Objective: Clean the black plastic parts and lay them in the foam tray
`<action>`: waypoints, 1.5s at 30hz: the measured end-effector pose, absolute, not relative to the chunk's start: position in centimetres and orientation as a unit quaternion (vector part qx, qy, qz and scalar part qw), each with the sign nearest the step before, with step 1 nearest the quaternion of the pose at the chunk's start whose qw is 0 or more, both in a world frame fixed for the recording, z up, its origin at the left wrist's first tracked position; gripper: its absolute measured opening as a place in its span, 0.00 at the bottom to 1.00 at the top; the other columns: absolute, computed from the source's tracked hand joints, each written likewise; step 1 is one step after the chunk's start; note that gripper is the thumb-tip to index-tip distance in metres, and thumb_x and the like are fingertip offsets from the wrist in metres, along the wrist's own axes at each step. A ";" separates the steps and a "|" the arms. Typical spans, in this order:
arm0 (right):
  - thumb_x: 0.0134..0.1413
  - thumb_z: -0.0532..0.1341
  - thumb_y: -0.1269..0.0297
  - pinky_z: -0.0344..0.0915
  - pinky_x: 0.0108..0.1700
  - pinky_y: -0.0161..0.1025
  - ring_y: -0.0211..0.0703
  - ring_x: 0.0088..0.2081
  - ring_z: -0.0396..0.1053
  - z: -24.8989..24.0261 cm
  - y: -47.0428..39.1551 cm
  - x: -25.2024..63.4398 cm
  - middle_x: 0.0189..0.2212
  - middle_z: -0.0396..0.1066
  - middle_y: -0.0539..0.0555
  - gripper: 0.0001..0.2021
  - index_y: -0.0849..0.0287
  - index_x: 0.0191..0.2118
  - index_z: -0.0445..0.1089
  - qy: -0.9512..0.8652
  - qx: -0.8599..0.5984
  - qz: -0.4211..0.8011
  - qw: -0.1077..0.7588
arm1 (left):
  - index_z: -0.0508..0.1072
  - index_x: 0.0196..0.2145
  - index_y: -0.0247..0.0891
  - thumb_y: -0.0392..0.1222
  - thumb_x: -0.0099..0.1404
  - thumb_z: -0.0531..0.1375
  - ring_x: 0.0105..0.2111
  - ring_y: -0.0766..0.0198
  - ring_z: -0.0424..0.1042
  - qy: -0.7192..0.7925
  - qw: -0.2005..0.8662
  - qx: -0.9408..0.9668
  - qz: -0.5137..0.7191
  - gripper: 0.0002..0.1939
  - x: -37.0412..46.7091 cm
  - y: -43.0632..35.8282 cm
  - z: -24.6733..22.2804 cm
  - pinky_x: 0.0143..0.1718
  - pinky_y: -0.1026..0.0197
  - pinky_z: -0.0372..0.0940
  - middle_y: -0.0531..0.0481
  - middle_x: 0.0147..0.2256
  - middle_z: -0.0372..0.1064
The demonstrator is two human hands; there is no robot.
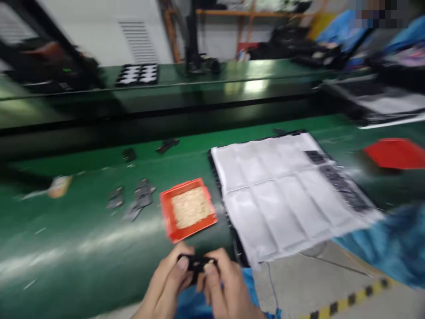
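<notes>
A small black plastic part (196, 264) is held between my two hands, just off the near edge of the green table. My left hand (171, 277) pinches its left end, thumb on top. My right hand (223, 281) grips the right end between thumb and fingers. What exactly the part is, I cannot make out. Straight beyond my hands sits a red bin (169, 219) with many tiny pale pieces (191, 207) in it. To the right lies a black tray (215, 170) covered by a white compartmented sheet (265, 195), with a row of dark parts (341, 184) along its right side.
Loose dark parts (143, 193) lie on the green table (66, 248) to the left, and others (168, 145) farther back. A red bin (396, 153) stands at the far right. Blue clothing (395, 248) of another person is at the right edge. A raised shelf (199, 82) runs along the back.
</notes>
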State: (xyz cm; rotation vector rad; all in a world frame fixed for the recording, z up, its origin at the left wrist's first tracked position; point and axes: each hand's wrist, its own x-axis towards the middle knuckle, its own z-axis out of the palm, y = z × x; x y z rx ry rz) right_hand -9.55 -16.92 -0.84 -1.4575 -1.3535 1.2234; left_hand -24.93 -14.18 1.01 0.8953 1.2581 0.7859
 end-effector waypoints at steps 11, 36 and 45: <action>0.79 0.52 0.51 0.58 0.26 0.36 0.37 0.21 0.61 -0.6 -16.0 -15.2 0.22 0.63 0.45 0.16 0.53 0.38 0.67 -0.553 -0.553 0.499 0.373 | 0.60 0.35 0.40 0.56 0.81 0.44 0.22 0.70 0.52 0.503 0.581 0.501 0.398 0.22 -31.2 -14.5 -0.8 0.25 0.65 0.50 0.58 0.24 0.54; 0.78 0.52 0.52 0.58 0.28 0.35 0.37 0.21 0.60 -0.5 -14.8 -17.0 0.21 0.62 0.44 0.17 0.52 0.36 0.65 -0.594 -0.552 0.493 0.314 | 0.58 0.34 0.41 0.50 0.81 0.43 0.21 0.68 0.52 0.516 0.568 0.514 0.383 0.18 -33.8 -14.2 -1.3 0.27 0.62 0.49 0.59 0.22 0.51; 0.78 0.52 0.53 0.58 0.28 0.36 0.38 0.22 0.60 -1.2 -14.8 -16.0 0.22 0.63 0.44 0.15 0.52 0.40 0.68 -0.581 -0.548 0.513 0.313 | 0.58 0.34 0.42 0.42 0.78 0.46 0.21 0.68 0.51 0.510 0.570 0.524 0.375 0.12 -33.4 -13.6 -1.2 0.28 0.61 0.49 0.60 0.22 0.52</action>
